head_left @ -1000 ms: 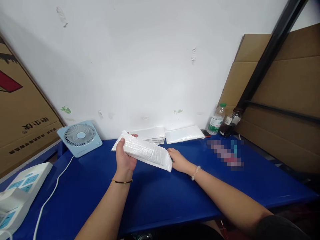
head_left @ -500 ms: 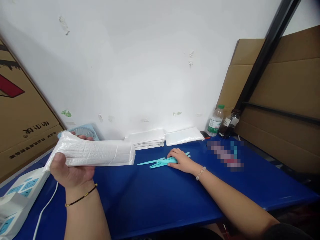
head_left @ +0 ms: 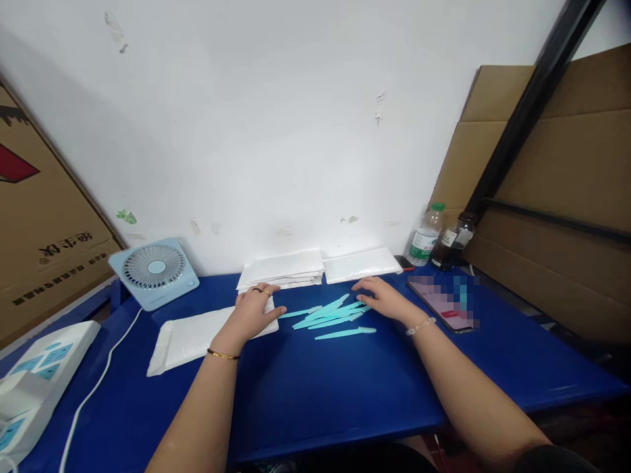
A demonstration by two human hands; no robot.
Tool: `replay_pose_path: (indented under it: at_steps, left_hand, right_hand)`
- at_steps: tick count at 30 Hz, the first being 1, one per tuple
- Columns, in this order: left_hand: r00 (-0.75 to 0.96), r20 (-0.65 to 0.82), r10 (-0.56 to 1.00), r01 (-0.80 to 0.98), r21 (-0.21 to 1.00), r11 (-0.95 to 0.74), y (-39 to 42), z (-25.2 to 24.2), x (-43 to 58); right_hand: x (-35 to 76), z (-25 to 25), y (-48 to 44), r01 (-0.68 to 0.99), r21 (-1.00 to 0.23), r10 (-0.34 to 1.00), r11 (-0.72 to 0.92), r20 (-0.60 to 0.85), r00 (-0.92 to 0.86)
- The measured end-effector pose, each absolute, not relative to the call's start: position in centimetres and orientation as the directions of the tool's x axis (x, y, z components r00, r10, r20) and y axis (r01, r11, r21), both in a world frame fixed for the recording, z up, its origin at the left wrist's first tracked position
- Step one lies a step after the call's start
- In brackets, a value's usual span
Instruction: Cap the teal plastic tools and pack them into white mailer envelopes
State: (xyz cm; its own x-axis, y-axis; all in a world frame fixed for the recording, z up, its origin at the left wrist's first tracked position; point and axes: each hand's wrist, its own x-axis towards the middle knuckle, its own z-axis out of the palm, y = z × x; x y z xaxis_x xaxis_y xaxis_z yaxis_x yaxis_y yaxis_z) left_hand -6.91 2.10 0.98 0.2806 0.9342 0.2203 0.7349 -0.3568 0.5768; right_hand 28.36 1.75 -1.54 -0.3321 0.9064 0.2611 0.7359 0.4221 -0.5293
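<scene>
Several turquoise plastic sticks point(head_left: 328, 319) lie in a loose, fanned pile on the blue table point(head_left: 325, 387). One more stick point(head_left: 345, 334) lies apart, nearer the front edge. My left hand point(head_left: 254, 312) rests with spread fingers over the right end of a white padded envelope point(head_left: 192, 337), its thumb near the left tips of the sticks. At the right end of the pile is my right hand point(head_left: 384, 300), fingers apart, close to the sticks and holding nothing.
White envelopes point(head_left: 280, 268) are stacked by the wall, with another envelope point(head_left: 362, 265) beside them. A blue fan point(head_left: 155, 269) and power strip point(head_left: 49, 368) stand left. On the right are a phone point(head_left: 441, 305), a clear bottle point(head_left: 426, 236) and a dark bottle point(head_left: 451, 246).
The white envelope has come down onto the table and my left hand has let go, moving right. My right hand has opened off the sticks, which are now more spread out.
</scene>
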Motion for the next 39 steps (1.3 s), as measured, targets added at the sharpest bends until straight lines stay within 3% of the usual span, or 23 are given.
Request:
replay_pose_path:
  at_steps: [5,11,14,18,24,28,33,39]
  left_hand:
    - [0.316,0.197,0.928,0.550,0.759,-0.348,3.4,-1.0,-5.2]
    - [0.312,0.147,0.939,0.579,0.754,-0.311,3.7,-1.7,-4.0]
    - [0.312,0.178,0.933,0.565,0.755,-0.333,3.3,-1.6,-2.9]
    - [0.396,0.239,0.886,0.574,0.689,-0.442,3.2,-1.9,-1.1]
    - [0.441,0.258,0.860,0.707,0.491,-0.509,4.2,-1.9,0.4]
    - [0.439,0.243,0.865,0.803,0.326,-0.499,4.5,-1.8,0.1]
    - [0.463,0.267,0.845,0.782,0.326,-0.532,4.0,-1.6,-0.3]
    - [0.598,0.116,0.793,0.719,0.358,-0.595,3.6,-1.2,-0.3]
  right_hand:
    - [27.5,-2.1,1.4,0.676,-0.557,0.859,0.483,0.154,-0.488]
    - [25.6,-1.3,-0.2,0.608,-0.539,0.780,0.583,0.163,-0.604]
    - [24.9,-1.1,-0.4,0.601,-0.550,0.795,0.580,0.219,-0.566]
    - [24.4,-1.4,0.3,0.683,-0.573,0.891,0.453,0.291,-0.348]
    - [25.1,-1.6,1.6,0.687,-0.511,0.856,0.516,0.323,-0.403]
    - [26.9,-1.5,2.2,0.787,-0.451,0.903,0.422,0.281,-0.324]
    - [26.7,-1.1,1.6,0.810,-0.400,0.895,0.430,0.307,-0.323]
    - [24.4,-1.8,0.9,0.756,-0.438,0.871,0.487,0.174,-0.460]
